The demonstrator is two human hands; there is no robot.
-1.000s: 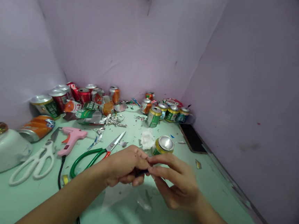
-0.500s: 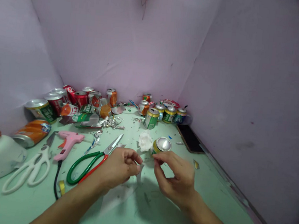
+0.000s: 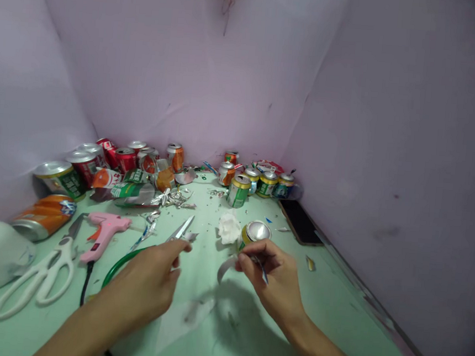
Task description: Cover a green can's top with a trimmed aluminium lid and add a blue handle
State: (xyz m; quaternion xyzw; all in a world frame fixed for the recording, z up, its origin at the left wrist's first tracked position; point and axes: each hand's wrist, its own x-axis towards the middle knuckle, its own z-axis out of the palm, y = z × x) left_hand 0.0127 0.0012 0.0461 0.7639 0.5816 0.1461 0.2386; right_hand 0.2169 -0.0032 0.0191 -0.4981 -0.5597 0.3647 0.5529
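Note:
A thin curved strip of cut can metal (image 3: 225, 269) is pinched between the thumb and forefinger of my right hand (image 3: 275, 275). A blue and white end of it shows past the fingers. Just beyond that hand stands a short can (image 3: 259, 231) with its silvery round face upward. Crumpled white tissue (image 3: 229, 226) lies to its left. My left hand (image 3: 156, 273) hovers, fingers slightly bent and apart, with nothing seen in it. It covers much of the green-handled scissors (image 3: 182, 228), whose blades and part of one green loop show.
White-handled scissors (image 3: 56, 264) and a pink glue gun (image 3: 106, 231) lie left, beside an orange can (image 3: 45, 216). Several cans (image 3: 126, 160) and metal scraps (image 3: 173, 197) crowd the back left. A green can (image 3: 238, 191) stands mid-back; a phone (image 3: 301, 221) lies right.
My left hand has moved away to the left, over the scissors' handles. The strip between the hands is now in my right hand alone. The view has shifted slightly.

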